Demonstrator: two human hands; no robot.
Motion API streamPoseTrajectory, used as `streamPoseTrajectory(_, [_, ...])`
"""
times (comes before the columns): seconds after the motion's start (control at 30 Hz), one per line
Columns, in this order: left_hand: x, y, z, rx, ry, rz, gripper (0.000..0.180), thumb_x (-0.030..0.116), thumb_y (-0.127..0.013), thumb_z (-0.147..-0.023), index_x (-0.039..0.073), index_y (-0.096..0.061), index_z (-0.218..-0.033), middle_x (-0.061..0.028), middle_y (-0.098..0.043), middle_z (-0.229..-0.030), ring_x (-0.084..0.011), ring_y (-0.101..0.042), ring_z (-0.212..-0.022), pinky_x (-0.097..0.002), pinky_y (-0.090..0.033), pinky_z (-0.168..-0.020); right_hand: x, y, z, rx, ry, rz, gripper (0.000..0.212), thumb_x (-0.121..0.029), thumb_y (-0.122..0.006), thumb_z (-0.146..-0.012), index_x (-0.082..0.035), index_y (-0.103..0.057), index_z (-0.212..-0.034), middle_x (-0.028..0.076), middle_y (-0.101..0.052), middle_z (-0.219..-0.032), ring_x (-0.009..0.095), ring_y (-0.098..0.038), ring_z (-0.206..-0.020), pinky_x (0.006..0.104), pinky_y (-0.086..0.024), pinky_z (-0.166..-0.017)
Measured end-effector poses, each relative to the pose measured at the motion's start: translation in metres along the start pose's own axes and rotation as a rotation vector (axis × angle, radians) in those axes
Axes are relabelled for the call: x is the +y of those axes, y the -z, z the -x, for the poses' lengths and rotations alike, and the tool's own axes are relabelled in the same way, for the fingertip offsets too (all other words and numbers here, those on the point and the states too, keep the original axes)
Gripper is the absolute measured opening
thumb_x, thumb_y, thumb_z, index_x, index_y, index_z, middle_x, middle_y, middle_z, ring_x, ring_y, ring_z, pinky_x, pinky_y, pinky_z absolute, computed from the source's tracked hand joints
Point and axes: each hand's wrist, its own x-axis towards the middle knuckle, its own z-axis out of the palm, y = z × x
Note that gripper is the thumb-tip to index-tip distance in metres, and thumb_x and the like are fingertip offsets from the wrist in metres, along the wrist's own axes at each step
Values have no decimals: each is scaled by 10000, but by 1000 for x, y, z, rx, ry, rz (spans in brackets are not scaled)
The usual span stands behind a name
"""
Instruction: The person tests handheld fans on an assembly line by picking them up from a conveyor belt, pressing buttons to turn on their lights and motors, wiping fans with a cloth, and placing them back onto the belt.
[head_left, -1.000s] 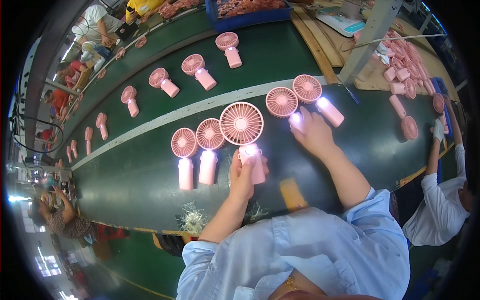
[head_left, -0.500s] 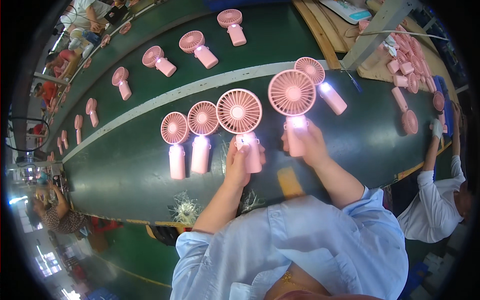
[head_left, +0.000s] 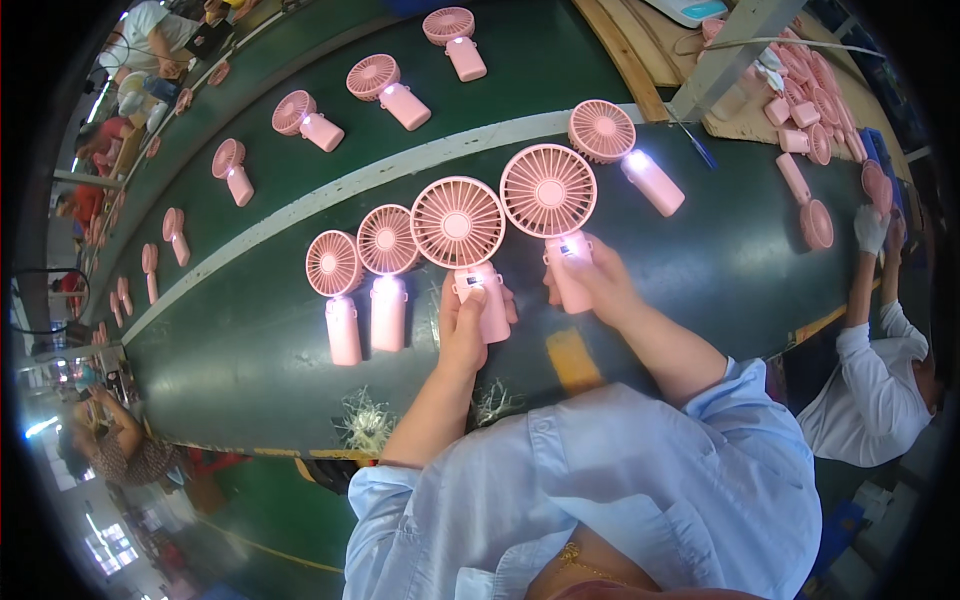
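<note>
In my left hand (head_left: pixel 464 325) is a pink handheld fan (head_left: pixel 457 222), its round grille turned up toward me and my thumb on the front of its handle. My right hand (head_left: pixel 602 280) grips a second pink handheld fan (head_left: pixel 549 192), whose handle shows a white light at the top. The two grilles are nearly touching. Left of them, two more pink fans (head_left: pixel 342 330) (head_left: pixel 388 312) lie side by side with lit handles. Beyond my right hand lies another lit fan (head_left: pixel 655 184). My fingers behind both handles are partly hidden.
A pale strip (head_left: pixel 400 160) divides the green table, and a row of pink fans (head_left: pixel 403 106) lies beyond it. Clear string tufts (head_left: pixel 366 420) sit near the front edge. At right are a metal post (head_left: pixel 722 65), a fan pile (head_left: pixel 800 85) and a co-worker (head_left: pixel 875 390) holding a fan.
Both held fans have shifted slightly left, and the right one has come closer to the left one. The light on the left fan's handle has gone out. The co-worker at right has raised a fan.
</note>
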Motion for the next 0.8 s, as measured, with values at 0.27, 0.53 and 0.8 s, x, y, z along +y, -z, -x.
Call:
streamPoseTrajectory(0.27, [-3,-5,-2,-49,-8,30,278,150,-436,-864,32,-401,-1114,-135,-559,-825,-189,-566,-631,-286,-479,-553,-6,9,1,-17,10,8,253,-150,-496,-883,-8,-461,-1090,90,-572,-904,140,-586,-653,245,-485,-565])
streamPoseTrajectory(0.53, [-6,-3,1,10,-14,20,288,152,-448,-852,19,-401,-1103,-158,-567,-829,-203,-569,-612,-290,-484,-541,-3,6,1,-5,21,25,247,-174,-509,-877,-19,-486,-1069,89,-581,-849,146,-593,-652,249,-480,-570])
streamPoseTrajectory(0.8, [-3,-4,1,-12,-9,22,292,157,-446,-842,8,-417,-1091,-153,-568,-808,-198,-567,-597,-289,-481,-527,-4,7,2,-20,39,-17,234,-176,-521,-879,-21,-501,-1054,78,-580,-834,130,-590,-624,232,-477,-548])
